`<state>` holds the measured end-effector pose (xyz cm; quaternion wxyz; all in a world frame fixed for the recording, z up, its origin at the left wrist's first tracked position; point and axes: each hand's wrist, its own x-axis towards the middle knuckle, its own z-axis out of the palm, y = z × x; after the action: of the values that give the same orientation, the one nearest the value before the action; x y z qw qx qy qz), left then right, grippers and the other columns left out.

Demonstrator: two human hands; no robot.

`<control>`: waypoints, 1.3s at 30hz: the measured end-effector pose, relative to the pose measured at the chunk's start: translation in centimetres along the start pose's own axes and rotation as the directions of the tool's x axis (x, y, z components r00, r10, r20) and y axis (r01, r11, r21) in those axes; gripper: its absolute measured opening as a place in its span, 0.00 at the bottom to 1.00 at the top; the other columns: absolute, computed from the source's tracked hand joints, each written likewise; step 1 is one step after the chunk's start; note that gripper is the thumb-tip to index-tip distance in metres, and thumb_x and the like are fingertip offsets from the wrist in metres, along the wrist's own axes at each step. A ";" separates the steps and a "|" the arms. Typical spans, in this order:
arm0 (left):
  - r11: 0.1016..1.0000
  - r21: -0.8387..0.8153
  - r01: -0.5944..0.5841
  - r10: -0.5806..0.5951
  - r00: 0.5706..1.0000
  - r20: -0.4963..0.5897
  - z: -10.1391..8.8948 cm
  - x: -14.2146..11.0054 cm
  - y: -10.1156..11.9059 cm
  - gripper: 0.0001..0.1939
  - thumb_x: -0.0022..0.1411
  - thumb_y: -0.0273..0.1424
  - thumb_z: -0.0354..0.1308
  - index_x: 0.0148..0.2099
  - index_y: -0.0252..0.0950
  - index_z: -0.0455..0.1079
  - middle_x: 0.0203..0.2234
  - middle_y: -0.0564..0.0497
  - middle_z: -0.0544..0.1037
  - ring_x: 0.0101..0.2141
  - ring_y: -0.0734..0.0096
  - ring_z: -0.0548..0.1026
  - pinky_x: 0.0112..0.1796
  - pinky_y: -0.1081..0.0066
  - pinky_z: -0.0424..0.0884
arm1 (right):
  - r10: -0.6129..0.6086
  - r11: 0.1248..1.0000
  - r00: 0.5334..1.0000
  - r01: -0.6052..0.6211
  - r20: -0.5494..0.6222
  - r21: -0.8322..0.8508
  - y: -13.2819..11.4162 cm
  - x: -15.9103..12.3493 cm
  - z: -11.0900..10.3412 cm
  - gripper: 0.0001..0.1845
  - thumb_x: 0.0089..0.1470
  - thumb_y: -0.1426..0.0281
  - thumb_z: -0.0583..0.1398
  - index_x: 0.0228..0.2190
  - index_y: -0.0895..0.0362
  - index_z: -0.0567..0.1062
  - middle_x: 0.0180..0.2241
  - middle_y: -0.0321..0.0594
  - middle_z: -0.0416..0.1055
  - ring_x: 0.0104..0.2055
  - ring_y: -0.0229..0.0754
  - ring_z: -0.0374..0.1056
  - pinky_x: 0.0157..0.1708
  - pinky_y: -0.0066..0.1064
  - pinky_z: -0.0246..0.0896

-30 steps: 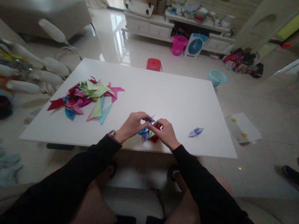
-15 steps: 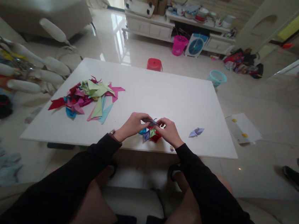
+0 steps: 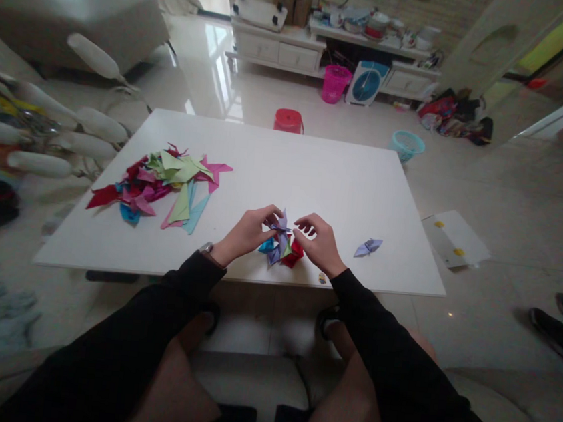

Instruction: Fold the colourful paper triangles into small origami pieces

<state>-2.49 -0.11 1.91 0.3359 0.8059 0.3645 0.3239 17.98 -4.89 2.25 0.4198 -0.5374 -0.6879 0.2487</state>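
A purple folded-paper crane [image 3: 284, 226] is pinched between the thumb and fingers of my left hand [image 3: 253, 233]. Just right of it, my right hand [image 3: 319, 243] has its fingers curved and apart, with the thumb close to the crane's tip; whether they touch I cannot tell. Below the crane, a small cluster of folded paper pieces [image 3: 293, 255] in red, blue, green and purple lies on the white table [image 3: 344, 184], partly hidden. Another purple folded-paper piece [image 3: 369, 248] rests to the right of my right hand.
A heap of colourful folded paper [image 3: 164, 175] covers the table's left part. A small sticker [image 3: 322, 278] is near the front edge. Beyond the table stand a red stool [image 3: 288, 120] and a light-blue basket [image 3: 407, 145]. A white board [image 3: 454, 240] lies on the floor at right.
The crane has turned, and its wings now stand spread more upright. My right hand's fingers have come off it and opened, while my left hand keeps its hold.
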 end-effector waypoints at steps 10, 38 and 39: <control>0.997 0.053 -0.056 0.049 0.991 0.124 1.0 -0.5 0.1 0.24 0.57 0.22 0.61 0.55 0.40 0.62 0.32 0.54 0.80 0.33 0.68 0.80 0.37 0.72 0.73 | -0.165 0.969 0.965 0.198 0.206 -0.150 0.3 -0.5 0.4 0.06 0.54 0.77 0.63 0.32 0.54 0.75 0.33 0.38 0.70 0.40 0.44 0.65 0.42 0.35 0.61; 0.996 0.067 -0.064 0.061 0.997 0.039 0.8 0.2 0.1 0.22 0.59 0.22 0.58 0.56 0.36 0.66 0.40 0.49 0.77 0.34 0.73 0.74 0.38 0.70 0.73 | 0.033 0.944 0.998 -0.046 -0.045 -0.327 5.0 -0.7 -9.1 0.04 0.47 0.76 0.60 0.27 0.56 0.73 0.27 0.36 0.69 0.30 0.39 0.65 0.33 0.30 0.59; 0.995 0.069 -0.065 0.062 0.997 0.042 0.8 0.3 0.2 0.21 0.59 0.22 0.58 0.56 0.36 0.66 0.40 0.49 0.77 0.34 0.73 0.74 0.38 0.70 0.73 | 0.079 0.923 0.992 -0.110 -0.099 -0.369 5.8 -1.0 -11.0 0.03 0.47 0.75 0.60 0.27 0.56 0.74 0.26 0.36 0.70 0.29 0.39 0.65 0.33 0.31 0.58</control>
<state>-1.68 -0.23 1.68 0.3039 0.8348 0.3431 0.3051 30.37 -5.31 3.11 0.3253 -0.6498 -0.6779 0.1110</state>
